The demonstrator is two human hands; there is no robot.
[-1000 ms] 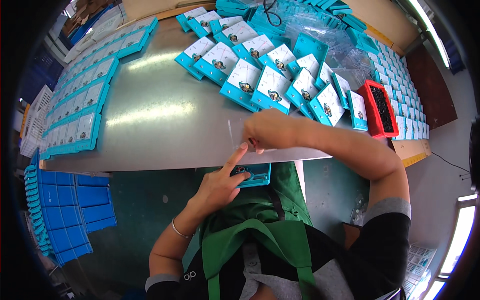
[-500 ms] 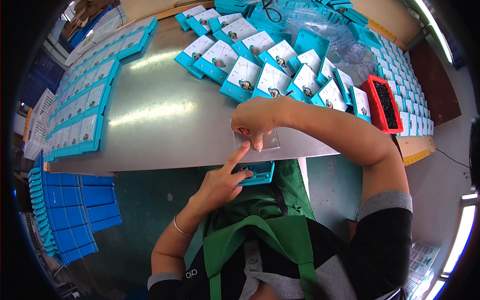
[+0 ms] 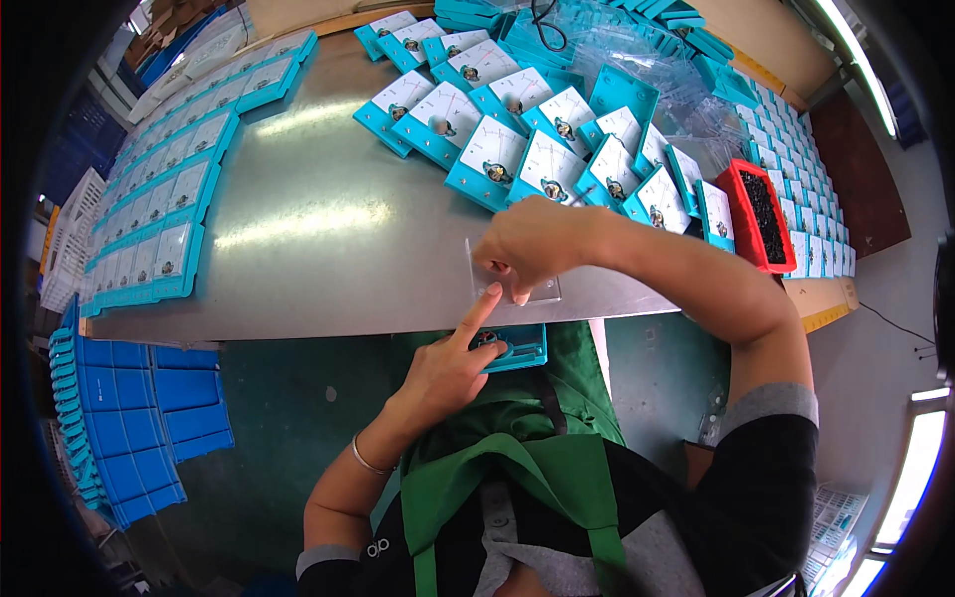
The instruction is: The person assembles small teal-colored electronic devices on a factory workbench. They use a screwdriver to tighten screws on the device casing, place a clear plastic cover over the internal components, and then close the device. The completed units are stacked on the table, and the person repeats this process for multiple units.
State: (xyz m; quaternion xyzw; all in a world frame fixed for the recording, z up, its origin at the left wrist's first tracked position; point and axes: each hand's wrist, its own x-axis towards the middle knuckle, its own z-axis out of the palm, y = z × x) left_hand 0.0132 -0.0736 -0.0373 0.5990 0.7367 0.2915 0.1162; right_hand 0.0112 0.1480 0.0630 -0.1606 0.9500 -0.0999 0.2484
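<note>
Looking down in the head view, your right hand (image 3: 532, 242) rests curled at the near edge of the grey tabletop (image 3: 328, 219), its fingers pinching a clear plastic cover (image 3: 509, 277) that lies flat there. At six o'clock from it, your left hand (image 3: 448, 368) holds a teal meter case (image 3: 517, 348) in your lap, index finger stretched up to the cover's edge. Rows of teal meters (image 3: 517, 149) lie at twelve o'clock, a red tray (image 3: 753, 214) at three.

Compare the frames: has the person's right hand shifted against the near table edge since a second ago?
Yes. The right hand has moved leftward along the table edge, now over a clear plastic cover, near the left hand.
</note>
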